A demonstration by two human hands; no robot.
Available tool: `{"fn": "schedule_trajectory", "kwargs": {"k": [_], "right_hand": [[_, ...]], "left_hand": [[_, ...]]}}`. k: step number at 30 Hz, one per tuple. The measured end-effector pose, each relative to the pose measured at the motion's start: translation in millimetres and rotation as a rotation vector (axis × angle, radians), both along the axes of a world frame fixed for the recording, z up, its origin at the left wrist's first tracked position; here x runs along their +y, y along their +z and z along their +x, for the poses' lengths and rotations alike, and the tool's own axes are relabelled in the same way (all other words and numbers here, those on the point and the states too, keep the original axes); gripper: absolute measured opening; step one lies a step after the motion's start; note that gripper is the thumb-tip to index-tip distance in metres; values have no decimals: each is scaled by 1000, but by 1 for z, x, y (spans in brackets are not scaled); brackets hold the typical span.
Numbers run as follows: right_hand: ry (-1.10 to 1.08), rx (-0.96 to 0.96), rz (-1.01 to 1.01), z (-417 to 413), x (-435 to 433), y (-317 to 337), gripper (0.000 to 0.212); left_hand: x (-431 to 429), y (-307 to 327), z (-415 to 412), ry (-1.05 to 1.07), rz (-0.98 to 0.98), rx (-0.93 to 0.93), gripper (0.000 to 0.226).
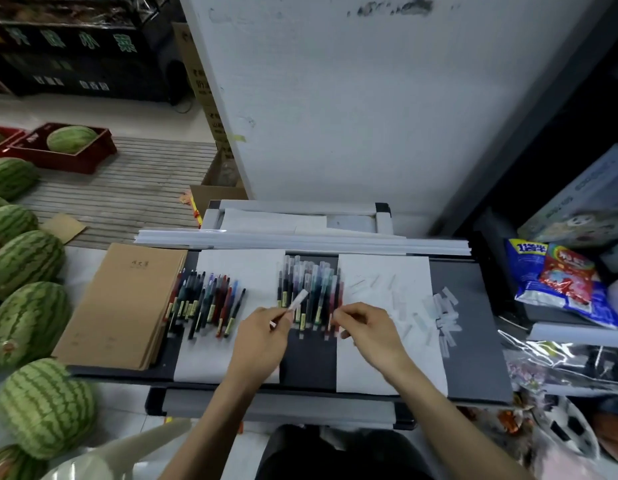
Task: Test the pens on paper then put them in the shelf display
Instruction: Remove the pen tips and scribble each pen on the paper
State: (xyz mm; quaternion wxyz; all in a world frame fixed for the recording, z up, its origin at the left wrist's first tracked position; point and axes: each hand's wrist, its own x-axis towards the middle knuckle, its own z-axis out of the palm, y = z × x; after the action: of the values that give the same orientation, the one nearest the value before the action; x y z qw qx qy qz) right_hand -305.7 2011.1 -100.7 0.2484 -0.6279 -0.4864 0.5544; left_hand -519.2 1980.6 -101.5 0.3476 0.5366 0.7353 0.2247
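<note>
Pens (pixel 309 292) lie mid-tabletop in two bunches, none shelved yet; my left hand (pixel 266 327) pinches a clear cap (pixel 298 300), my right hand (pixel 364 327) pinches one pen's end.

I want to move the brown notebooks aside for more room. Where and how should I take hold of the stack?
Probably best by the near right corner of the brown notebooks, coming in from the near side with the left hand. That corner overhangs the dark board slightly and looks fanned, so fingers can slip under it. The long right edge lies close against the loose pens, so coming in from that side risks scattering them.
</note>
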Motion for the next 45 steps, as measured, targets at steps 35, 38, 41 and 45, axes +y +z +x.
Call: {"fn": "schedule_trajectory", "kwargs": {"k": [35, 38, 41, 45], "right_hand": [[48, -997, 193, 46, -12, -65, 34], [93, -1047, 184, 47, -11, -64, 33], [130, -1111, 174, 46, -9, -63, 27], [142, -1090, 144, 46, -4, -62, 19]], "left_hand": [[46, -63, -39, -89, -69, 190, 35], [40, -62, -58, -58, -45, 243, 37], [39, -60, -82, -63, -29, 353, 25], [45, -59, -99, -95, -46, 472, 13]]}}
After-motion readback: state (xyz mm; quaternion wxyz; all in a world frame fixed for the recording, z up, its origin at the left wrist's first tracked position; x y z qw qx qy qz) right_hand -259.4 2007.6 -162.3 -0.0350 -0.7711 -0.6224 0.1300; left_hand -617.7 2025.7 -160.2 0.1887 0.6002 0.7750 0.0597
